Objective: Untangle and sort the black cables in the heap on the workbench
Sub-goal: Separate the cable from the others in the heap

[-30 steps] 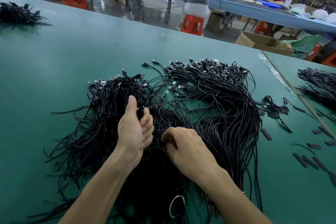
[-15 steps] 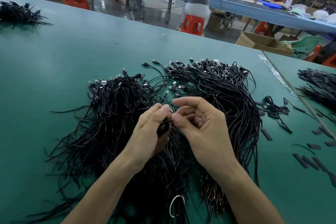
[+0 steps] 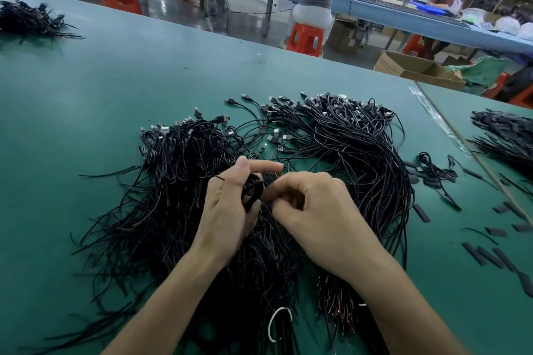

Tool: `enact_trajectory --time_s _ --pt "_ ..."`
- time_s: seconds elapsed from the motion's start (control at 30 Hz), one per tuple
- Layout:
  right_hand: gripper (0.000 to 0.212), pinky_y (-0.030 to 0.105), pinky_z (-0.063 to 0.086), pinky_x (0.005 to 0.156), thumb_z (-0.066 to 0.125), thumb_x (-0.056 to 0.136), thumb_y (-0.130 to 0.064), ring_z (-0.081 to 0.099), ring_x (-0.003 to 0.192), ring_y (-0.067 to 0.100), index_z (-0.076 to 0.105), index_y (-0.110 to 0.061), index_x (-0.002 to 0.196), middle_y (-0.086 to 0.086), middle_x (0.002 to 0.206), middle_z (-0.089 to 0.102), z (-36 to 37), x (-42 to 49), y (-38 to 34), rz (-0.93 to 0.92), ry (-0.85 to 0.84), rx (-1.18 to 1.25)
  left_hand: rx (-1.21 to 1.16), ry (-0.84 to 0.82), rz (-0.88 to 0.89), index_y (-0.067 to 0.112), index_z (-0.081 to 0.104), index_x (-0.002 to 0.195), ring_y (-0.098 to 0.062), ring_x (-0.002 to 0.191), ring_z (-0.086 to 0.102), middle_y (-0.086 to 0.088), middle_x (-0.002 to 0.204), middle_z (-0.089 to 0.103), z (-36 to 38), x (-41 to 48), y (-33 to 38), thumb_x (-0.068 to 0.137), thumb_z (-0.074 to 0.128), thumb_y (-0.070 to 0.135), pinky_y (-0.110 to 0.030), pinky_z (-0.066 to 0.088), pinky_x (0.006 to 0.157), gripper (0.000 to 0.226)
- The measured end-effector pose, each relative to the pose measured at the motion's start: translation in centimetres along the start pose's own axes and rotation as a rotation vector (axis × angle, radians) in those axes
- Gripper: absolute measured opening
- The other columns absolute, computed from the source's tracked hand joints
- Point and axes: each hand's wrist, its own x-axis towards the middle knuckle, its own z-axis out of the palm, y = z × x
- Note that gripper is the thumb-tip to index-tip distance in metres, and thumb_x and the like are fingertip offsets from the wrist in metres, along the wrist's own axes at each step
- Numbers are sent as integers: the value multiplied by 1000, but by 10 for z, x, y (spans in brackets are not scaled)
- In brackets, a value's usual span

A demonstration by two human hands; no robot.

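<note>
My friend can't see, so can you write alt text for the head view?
Two bare hands work over a heap of black cables on a green workbench. The left hand grips a looped cable and the right hand pinches it. Short black pieces lie at the right.

Bare table point(image 3: 101, 89) lies open left of and beyond the heap point(image 3: 360, 158), while loose black strips point(image 3: 473, 253) litter the right side

A second ago the left hand point(image 3: 227, 210) gripped a bunch in the tangled heap of black cables point(image 3: 173, 181) and the right hand point(image 3: 320, 216) dug into it. Both have since risen and met, pinching a small black cable loop point(image 3: 253, 187) between their fingers point(image 3: 265, 166).
</note>
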Motion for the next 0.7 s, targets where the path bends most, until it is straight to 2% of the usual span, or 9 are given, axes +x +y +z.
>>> enact_trajectory --time_s 0.07,0.13,0.2,0.33,0.47,0.57,0.63,0.7 --pt "23 11 37 49 63 83 -7 51 52 1 75 -26 80 -7 59 59 1 0 0 3 1 -42 -67 12 6 18 79 93 -4 33 34 -12 65 49 1 0 1 91 40 55 -16 30 38 53" --pt "22 10 37 49 62 84 -6 51 52 0 75 -23 80 -12 60 59 3 0 -1 -8 39 -32 -111 24 -26 14 79 87 -5 30 32 -4 48 48 2 -1 2 91 42 56 -16 29 37 56" --pt "20 8 38 49 64 86 -5 53 53 -2 74 -22 82 -24 64 61 6 -1 -1 -22 86 8 -134 58 -59 13 80 85 -3 29 34 4 39 47 3 -2 3 95 40 56 -15 29 36 59" --pt "14 6 41 59 71 87 -11 60 65 -5 77 -22 92 -20 64 63 11 -1 0 7 129 54 -169 121 -20 18 81 88 -3 30 36 -2 53 62 7 -4 6 96 32 56 -14 30 36 62" --pt "8 8 42 60 74 87 -16 60 65 -3 77 -24 85 -18 63 63 14 -2 0 25 144 39 -205 149 -11 18 81 87 -4 29 33 -5 57 64 7 -4 7 96 32 56 -15 28 36 62" --pt "9 18 48 67 70 90 -18 60 75 2 75 -26 88 -14 79 62 18 -2 -2 -12 148 -91 -204 162 -38 16 80 88 -5 30 33 -21 72 64 8 -3 8 95 37 54 -15 28 36 58" --pt "13 29 51 75 63 94 -17 58 83 6 74 -24 92 -15 89 59 20 -1 -4 -86 119 -218 -216 126 -98 15 80 91 -5 31 35 -17 77 66 8 -3 7 93 41 51 -14 28 34 53" --pt "14 28 52 78 61 95 -15 56 89 5 74 -21 95 -21 95 55 20 -2 -6 -156 100 -273 -244 66 -192 13 79 94 -6 30 32 -8 63 63 7 -2 5 96 42 49 -14 27 32 52"
